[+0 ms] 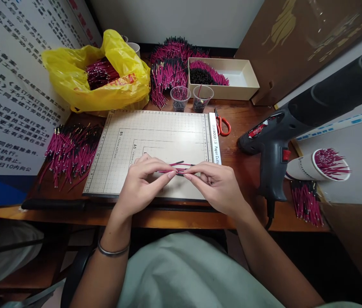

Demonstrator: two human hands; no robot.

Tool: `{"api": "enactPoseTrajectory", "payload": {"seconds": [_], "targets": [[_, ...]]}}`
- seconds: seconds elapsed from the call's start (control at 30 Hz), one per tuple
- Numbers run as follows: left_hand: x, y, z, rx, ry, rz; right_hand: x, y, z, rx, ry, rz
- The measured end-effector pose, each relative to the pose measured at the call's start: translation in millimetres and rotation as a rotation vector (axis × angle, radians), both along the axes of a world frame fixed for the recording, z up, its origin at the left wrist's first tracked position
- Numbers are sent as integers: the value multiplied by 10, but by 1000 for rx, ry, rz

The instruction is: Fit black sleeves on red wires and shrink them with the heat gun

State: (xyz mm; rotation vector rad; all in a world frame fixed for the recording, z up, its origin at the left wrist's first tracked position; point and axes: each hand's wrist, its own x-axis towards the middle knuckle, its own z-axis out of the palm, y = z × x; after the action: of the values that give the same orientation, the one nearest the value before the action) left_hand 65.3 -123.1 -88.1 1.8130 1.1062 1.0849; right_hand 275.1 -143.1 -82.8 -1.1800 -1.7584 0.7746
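Several thin dark-red wires with black ends (181, 169) stretch between my two hands, over the front part of a paper cutter board (174, 149). My left hand (147, 177) pinches them from the left between thumb and forefinger. From the right, my right hand (217, 182) grips them between thumb and fingertips, its other fingers curled under. One wire with a black tip sticks up a little at an angle above the others. The parts inside my fingers are hidden.
A heat gun (272, 141) stands at the right, beside a paper cup of wires (305, 167). Red-handled scissors (223, 125) lie beside the board. Wire bundles (72, 154), a yellow bag (126, 94), plastic cups (180, 98) and an open box (241, 79) surround it.
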Motion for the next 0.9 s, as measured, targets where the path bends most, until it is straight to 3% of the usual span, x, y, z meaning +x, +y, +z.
{"api": "enactPoseTrajectory", "payload": {"seconds": [0.2,0.47,0.73,0.9], "targets": [[-18,6,17,-34,-38,-53,15,11,14,-72,9,49],[3,-1,59,-73,-23,-43,69,95,183,-200,-24,184],[-13,1,45,-107,-24,-43,115,194,51,-248,6,236],[-46,0,49,-166,-78,-64,118,177,60,-231,15,242]]}}
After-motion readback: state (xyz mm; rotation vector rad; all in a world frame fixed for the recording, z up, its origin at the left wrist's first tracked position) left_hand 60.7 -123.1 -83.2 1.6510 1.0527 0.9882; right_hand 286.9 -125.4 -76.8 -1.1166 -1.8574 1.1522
